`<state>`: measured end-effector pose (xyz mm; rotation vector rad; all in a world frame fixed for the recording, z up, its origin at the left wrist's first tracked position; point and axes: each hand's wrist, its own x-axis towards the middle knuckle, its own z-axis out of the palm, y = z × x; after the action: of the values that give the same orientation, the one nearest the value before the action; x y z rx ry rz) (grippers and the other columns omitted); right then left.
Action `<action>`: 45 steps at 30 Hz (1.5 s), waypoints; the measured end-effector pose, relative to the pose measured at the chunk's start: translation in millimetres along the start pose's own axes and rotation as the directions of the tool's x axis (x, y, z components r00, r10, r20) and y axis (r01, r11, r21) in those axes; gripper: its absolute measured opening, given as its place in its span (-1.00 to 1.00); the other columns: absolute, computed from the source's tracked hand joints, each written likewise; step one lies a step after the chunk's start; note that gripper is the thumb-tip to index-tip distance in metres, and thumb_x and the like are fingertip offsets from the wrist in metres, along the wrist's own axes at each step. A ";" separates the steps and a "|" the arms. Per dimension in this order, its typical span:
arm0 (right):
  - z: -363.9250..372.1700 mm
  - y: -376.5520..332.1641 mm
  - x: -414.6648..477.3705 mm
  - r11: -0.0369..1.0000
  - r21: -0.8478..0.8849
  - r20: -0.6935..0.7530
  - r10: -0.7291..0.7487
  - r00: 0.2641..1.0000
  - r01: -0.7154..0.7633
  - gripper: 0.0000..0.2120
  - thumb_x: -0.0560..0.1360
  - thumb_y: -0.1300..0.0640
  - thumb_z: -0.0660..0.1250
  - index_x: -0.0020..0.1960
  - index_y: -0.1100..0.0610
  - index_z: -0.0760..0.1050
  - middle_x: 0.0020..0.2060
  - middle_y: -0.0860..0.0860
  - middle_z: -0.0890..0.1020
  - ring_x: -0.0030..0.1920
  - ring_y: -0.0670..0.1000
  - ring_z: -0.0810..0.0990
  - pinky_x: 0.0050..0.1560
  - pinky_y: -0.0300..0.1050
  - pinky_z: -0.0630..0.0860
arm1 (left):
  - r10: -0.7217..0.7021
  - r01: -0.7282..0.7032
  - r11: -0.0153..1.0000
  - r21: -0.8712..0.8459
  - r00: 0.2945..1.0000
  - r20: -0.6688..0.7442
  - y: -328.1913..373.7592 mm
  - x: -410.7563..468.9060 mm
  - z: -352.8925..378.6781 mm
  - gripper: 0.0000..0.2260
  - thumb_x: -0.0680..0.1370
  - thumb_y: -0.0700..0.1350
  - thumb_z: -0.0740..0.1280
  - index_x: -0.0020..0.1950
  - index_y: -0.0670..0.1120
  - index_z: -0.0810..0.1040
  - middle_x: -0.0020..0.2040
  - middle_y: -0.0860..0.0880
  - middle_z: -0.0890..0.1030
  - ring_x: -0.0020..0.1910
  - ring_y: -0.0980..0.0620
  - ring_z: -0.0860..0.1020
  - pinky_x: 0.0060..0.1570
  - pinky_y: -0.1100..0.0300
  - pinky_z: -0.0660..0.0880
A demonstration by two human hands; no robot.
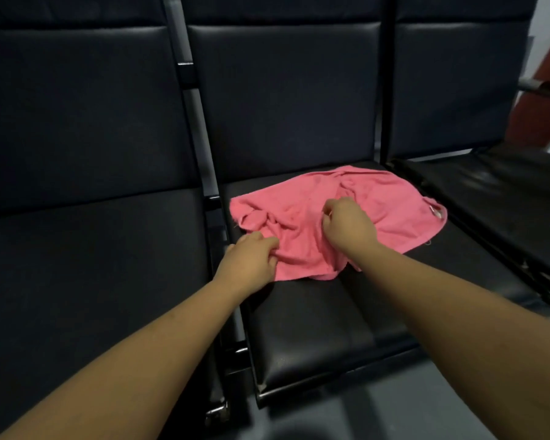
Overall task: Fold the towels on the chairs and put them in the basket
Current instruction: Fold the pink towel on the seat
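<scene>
A crumpled pink towel point(391, 204) lies spread over the back half of the middle black chair seat point(315, 338). My left hand point(248, 262) grips the towel's near left edge, fingers closed on a bunch of cloth. My right hand point(346, 223) rests on the towel's middle, fingers curled and pinching a fold. A small white tag shows at the towel's right corner. No basket is in view.
Black padded chairs stand in a row: one to the left point(92, 265), one to the right point(505, 192), with metal frame posts between them. A red and white wall shows at the far right. Grey floor lies below the seat fronts.
</scene>
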<state>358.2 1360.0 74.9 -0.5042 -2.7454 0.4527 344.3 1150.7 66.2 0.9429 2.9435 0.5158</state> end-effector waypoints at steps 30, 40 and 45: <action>-84.3 -60.7 -99.3 0.824 0.475 0.298 -0.480 0.825 0.308 -0.35 0.35 -0.09 0.53 0.40 -0.08 0.45 0.42 -0.12 0.46 0.40 -0.13 0.44 0.39 -0.06 0.42 | -0.204 -0.082 0.320 -0.944 0.967 -0.153 51.7 -102.7 -214.9 -0.83 0.65 -0.22 0.23 0.03 -0.06 0.61 -0.14 -0.03 0.65 -0.22 0.06 0.61 -0.20 0.17 0.54; -117.8 -136.6 -111.8 0.469 0.876 0.220 -0.180 0.959 -0.113 -0.76 0.46 0.00 0.40 -0.09 0.19 0.68 -0.14 0.12 0.73 -0.10 0.06 0.65 0.03 0.09 0.59 | -0.263 0.013 -0.006 -1.000 0.965 0.014 1.0 -125.5 -212.4 -0.22 0.52 0.27 0.26 0.63 -0.07 0.11 0.58 -0.04 0.25 0.57 -0.01 0.20 0.52 -0.14 0.19; -129.2 -184.6 -107.5 -0.014 0.946 0.324 -0.063 0.944 -0.325 -0.84 0.59 0.18 0.30 -0.10 0.18 0.63 -0.26 0.10 0.72 -0.27 0.02 0.69 -0.18 -0.10 0.61 | -0.530 0.194 0.290 -0.937 0.848 0.012 -23.0 -155.1 -156.8 -0.56 0.61 0.26 0.18 0.06 -0.10 0.57 -0.08 -0.06 0.64 -0.10 0.03 0.59 -0.09 0.15 0.48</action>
<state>446.5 1186.5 231.3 -0.2406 -1.6510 2.4589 441.6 997.2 193.2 -0.0182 2.1747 2.0891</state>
